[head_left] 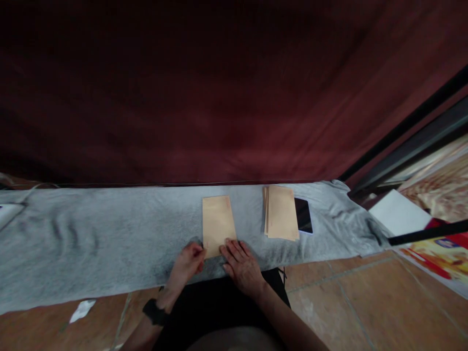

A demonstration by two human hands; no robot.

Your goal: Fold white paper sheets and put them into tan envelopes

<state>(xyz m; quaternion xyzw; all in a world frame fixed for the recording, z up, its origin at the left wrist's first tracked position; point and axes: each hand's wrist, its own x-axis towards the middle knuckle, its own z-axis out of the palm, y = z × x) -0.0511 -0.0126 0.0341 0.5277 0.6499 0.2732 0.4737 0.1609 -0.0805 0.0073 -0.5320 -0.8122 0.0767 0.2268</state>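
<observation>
A tan paper envelope [218, 219] lies flat on the grey cloth in front of me. My left hand [190, 261] pinches the envelope's near left corner between curled fingers. My right hand [241, 263] rests with outstretched fingers on its near right corner, pressing it flat. To the right is a small stack of similar tan envelopes [282, 213], slightly fanned at the left side. A dark-screened phone [303, 215] lies at the right of that stack, partly covered by it.
The grey cloth [120, 234] covers a long narrow surface. A dark red curtain [219, 97] hangs behind it. At the right stand dark metal bars [409, 131] and a colourful box [438, 258]. A scrap of white paper [82, 310] lies on the tiled floor.
</observation>
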